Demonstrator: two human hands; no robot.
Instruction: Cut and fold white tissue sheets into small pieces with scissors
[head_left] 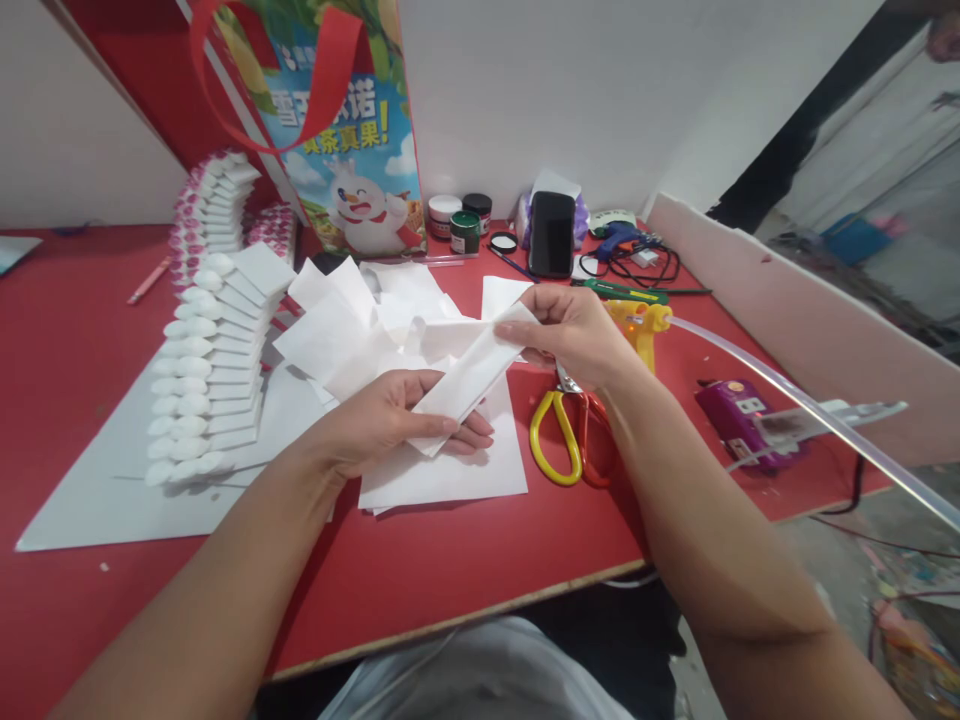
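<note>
A folded strip of white paper [480,372] is held slantwise between my two hands, above the table. My left hand [405,415] pinches its lower end, thumb on top and fingers beneath. At its upper end my right hand [566,330] grips it, with the thumb pressed on the surface. Under and behind the strip lie loose white paper sheets [450,477], some curled or creased. Scissors [556,440] with one yellow and one red handle rest just below my right hand, blades partly hidden. A yellow glue gun [637,325] with a long clear glue stick sits behind my right wrist.
Left stands a row of folded white paper pieces with oval white tips [191,375], on a white board [90,500]. Behind are a colourful bag [360,130], paint jars [465,232] and a phone [551,235]. A purple box [739,415] lies right, near a white raised panel [810,310].
</note>
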